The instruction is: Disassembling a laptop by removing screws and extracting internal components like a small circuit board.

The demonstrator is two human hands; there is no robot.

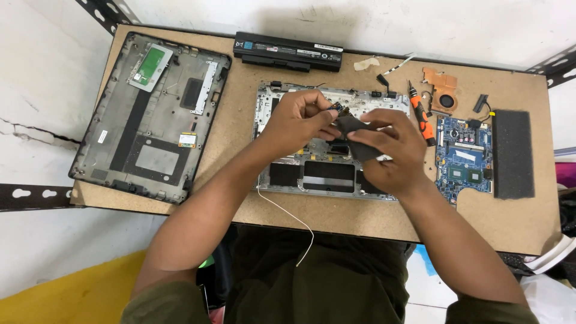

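Dark flat laptop part (355, 135) is being held by both hands above the silver laptop chassis (327, 174). Left hand (298, 120) is pinching its small connector end; right hand (393, 153) is grasping the body.

We note table (240, 204) bearing all parts. Chassis (327, 174) at centre; both hands above it, left hand (297, 120) and right hand (390, 150) together holding small part (351, 126). Cover (153, 114) lies left of chassis, apart. Battery (288, 51) behind chassis at far edge. Screwdriver (421, 113) just right of chassis; board (463, 159) right of screwdriver; fan (443, 90) behind board; foam pad (512, 153) rightmost, beside board. Wire (288, 216) trails from chassis over near edge.
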